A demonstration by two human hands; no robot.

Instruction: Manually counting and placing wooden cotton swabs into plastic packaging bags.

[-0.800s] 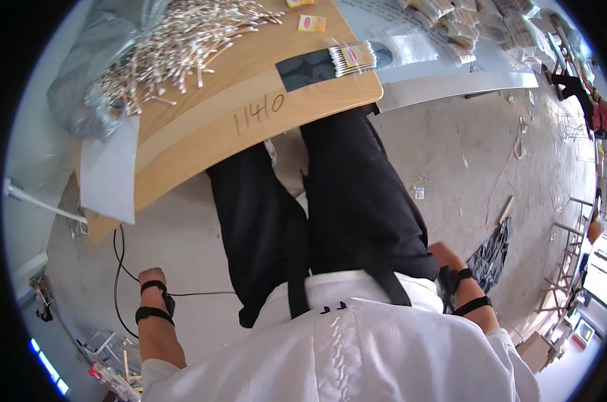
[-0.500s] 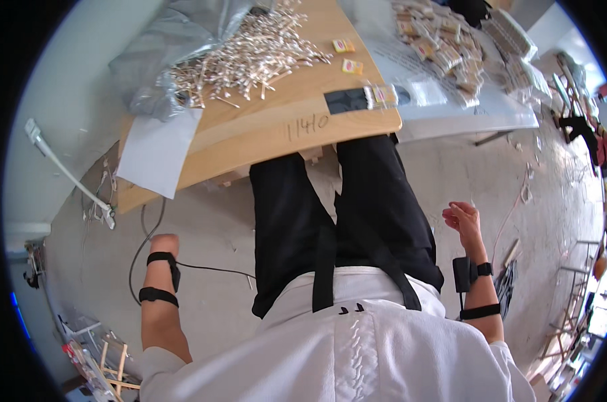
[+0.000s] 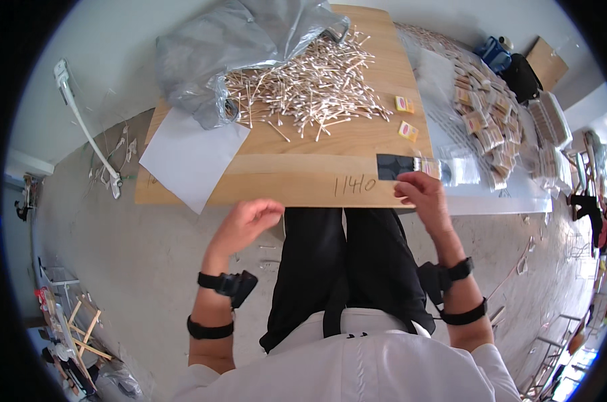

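Observation:
My left hand (image 3: 248, 224) hovers just off the table's front edge, fingers loosely bent and holding nothing. At the front right corner my right hand (image 3: 427, 199) is over the table edge, its fingers half curled and apart, with nothing visible in them. Right beyond its fingers lies a small clear packet of cotton swabs (image 3: 429, 167), partly on a black pad (image 3: 392, 165). A big loose heap of cotton swabs (image 3: 310, 84) covers the back middle of the wooden table (image 3: 283, 191). Two small yellow cards (image 3: 408, 131) lie right of the heap.
A grey plastic bag (image 3: 213, 50) slumps over the heap's left side. A white paper sheet (image 3: 193, 157) overhangs the front edge. On the adjoining surface at right lie many filled swab packets (image 3: 497, 127), clear empty-looking bags (image 3: 464, 169) and a white basket (image 3: 550, 120).
Both hands have risen from beside my legs to the table's front edge, the right one reaching the swab packet. The view has shifted, and I appear closer to the table.

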